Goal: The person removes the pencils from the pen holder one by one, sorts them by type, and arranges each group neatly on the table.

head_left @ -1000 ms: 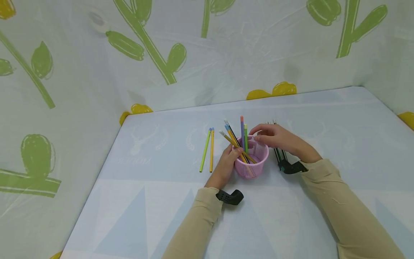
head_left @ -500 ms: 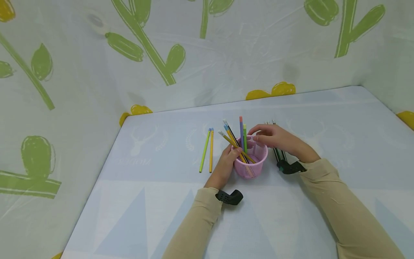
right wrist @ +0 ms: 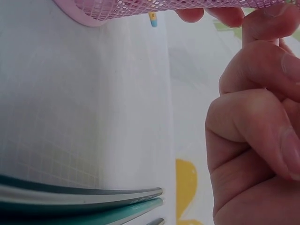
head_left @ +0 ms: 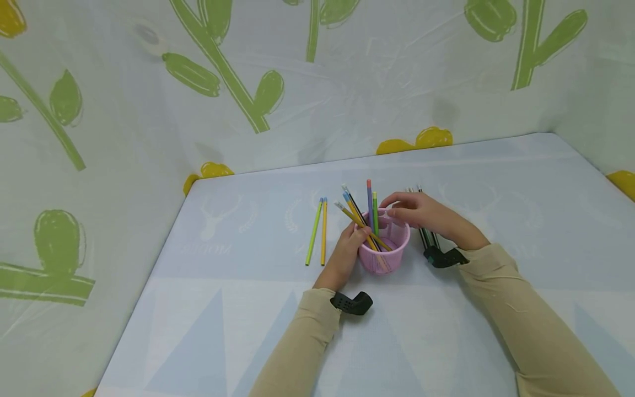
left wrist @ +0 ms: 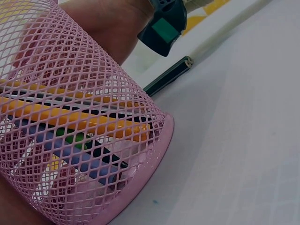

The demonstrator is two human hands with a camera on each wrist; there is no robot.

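The left hand (head_left: 347, 251) is gripping the pink mesh cup (head_left: 381, 264) from its left side, the thumb reaching over the rim. The right hand (head_left: 421, 212) is pinching the rim at the cup's far right; in the right wrist view its other fingers are curling in toward the palm. The cup is sitting between the two hands, its mouth facing up toward the head camera; whether its base is touching the desk (head_left: 198, 336) is hard to tell.

Inside the cup, a purple pencil (head_left: 369, 196) and a green pencil (head_left: 375, 215) are standing nearly upright at the back. A blue-ended yellow pencil (head_left: 349, 199), a black pencil (head_left: 351, 194) and a gold pencil (head_left: 349, 214) are leaning out over the left rim.

To the left of the cup, a lime pencil (head_left: 313, 234) and a plain yellow pencil (head_left: 324, 234) are lying side by side on the desk. To the right, some dark green striped pencils (head_left: 425, 238) are lying partly beneath the right hand, which is hiding their number.

Each wrist is wearing a black device, just below a beige sleeve. Behind the desk, a pale wall (head_left: 367, 99) is showing green plants and yellow blooms.
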